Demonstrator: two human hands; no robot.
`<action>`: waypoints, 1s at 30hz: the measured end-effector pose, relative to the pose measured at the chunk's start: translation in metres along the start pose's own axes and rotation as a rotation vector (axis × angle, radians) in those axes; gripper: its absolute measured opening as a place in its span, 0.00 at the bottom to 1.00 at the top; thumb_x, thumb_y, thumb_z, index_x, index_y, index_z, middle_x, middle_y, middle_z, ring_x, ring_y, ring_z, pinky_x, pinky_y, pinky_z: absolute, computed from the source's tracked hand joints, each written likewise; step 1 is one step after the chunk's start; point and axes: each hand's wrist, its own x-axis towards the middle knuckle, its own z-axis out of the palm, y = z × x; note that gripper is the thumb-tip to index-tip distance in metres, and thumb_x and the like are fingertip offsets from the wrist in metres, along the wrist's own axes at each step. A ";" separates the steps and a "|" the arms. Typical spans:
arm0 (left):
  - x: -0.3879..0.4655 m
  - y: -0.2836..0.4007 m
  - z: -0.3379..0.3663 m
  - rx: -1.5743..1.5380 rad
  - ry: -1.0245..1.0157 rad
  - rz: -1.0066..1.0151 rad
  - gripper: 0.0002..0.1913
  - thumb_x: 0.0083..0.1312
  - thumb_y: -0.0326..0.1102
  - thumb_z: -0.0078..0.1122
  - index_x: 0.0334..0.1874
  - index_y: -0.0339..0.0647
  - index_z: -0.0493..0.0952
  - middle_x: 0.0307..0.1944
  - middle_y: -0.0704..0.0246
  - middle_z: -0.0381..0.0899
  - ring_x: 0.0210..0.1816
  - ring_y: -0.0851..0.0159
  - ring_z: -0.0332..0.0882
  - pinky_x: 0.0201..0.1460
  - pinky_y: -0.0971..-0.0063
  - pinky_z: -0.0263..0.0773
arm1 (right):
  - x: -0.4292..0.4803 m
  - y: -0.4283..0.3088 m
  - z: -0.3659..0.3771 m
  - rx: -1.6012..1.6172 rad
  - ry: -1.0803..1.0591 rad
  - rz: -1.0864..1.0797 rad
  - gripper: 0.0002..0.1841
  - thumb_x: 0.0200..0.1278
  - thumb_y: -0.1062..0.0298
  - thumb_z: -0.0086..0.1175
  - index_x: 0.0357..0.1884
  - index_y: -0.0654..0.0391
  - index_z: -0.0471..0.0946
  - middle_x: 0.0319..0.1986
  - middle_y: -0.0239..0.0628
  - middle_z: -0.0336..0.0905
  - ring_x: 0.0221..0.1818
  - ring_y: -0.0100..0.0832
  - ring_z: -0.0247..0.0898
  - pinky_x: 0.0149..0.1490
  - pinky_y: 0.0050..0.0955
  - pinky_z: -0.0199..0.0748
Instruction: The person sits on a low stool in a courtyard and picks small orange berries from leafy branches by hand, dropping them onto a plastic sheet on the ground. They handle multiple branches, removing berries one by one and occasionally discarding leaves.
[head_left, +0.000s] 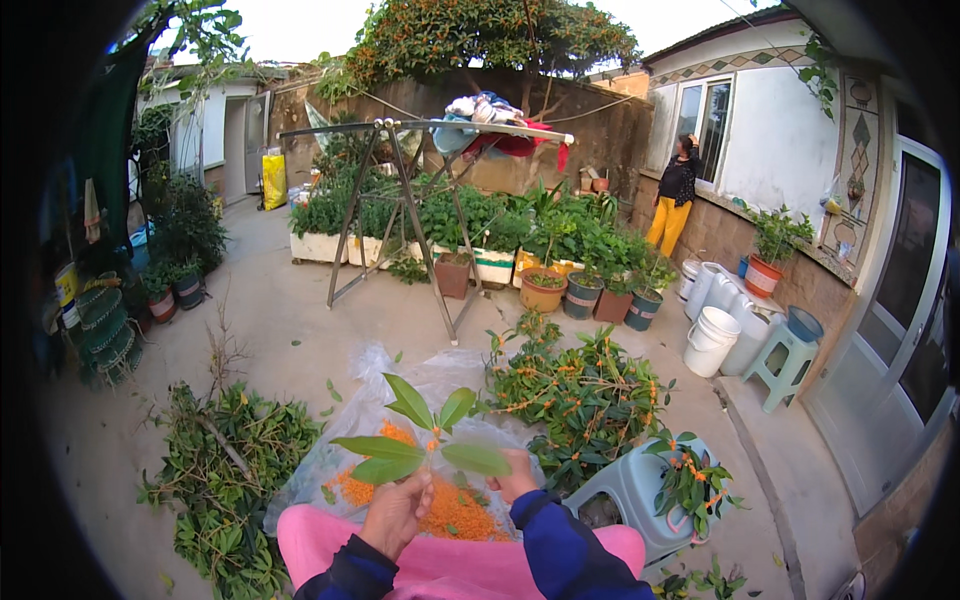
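Observation:
My left hand (397, 510) pinches the stem of a leafy osmanthus sprig (386, 450) that bears small orange blossoms. At the sprig's right side is my right hand (516, 474), its fingers curled by the tip of a blurred leaf; whether it grips the leaf is unclear. Beneath both hands, loose orange blossoms (457, 510) lie heaped on a clear plastic sheet (300, 480). Beyond the sheet to the right is a pile of flowering branches (585, 390). Leafy cut branches (232, 480) with few visible blossoms lie on the left.
A blue plastic stool (637, 487) with a flowering sprig and pink-handled scissors (679, 521) stands at the right. Ahead are a metal drying rack (405, 180) and potted plants (544, 289). A white bucket (712, 341) is near the house. Another person (675, 195) stands by the window.

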 end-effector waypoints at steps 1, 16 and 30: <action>0.000 0.000 0.000 0.035 -0.025 -0.005 0.03 0.69 0.26 0.60 0.38 0.37 0.76 0.26 0.69 0.78 0.22 0.73 0.72 0.20 0.81 0.61 | -0.005 -0.012 -0.002 0.085 -0.017 -0.020 0.11 0.68 0.64 0.61 0.34 0.63 0.81 0.20 0.33 0.75 0.19 0.26 0.71 0.20 0.27 0.59; -0.023 -0.004 0.023 0.006 -0.101 0.005 0.04 0.68 0.27 0.63 0.40 0.36 0.79 0.29 0.70 0.79 0.26 0.73 0.74 0.23 0.82 0.62 | -0.101 -0.055 0.072 -0.650 0.006 -0.779 0.07 0.59 0.68 0.61 0.31 0.63 0.80 0.24 0.50 0.80 0.28 0.49 0.80 0.33 0.40 0.74; -0.025 0.003 0.033 0.117 -0.100 0.277 0.07 0.70 0.34 0.63 0.36 0.42 0.76 0.27 0.80 0.71 0.26 0.82 0.64 0.26 0.85 0.58 | -0.133 -0.034 0.077 -0.968 -0.176 -1.038 0.06 0.58 0.70 0.58 0.27 0.59 0.74 0.24 0.48 0.77 0.27 0.53 0.76 0.32 0.49 0.72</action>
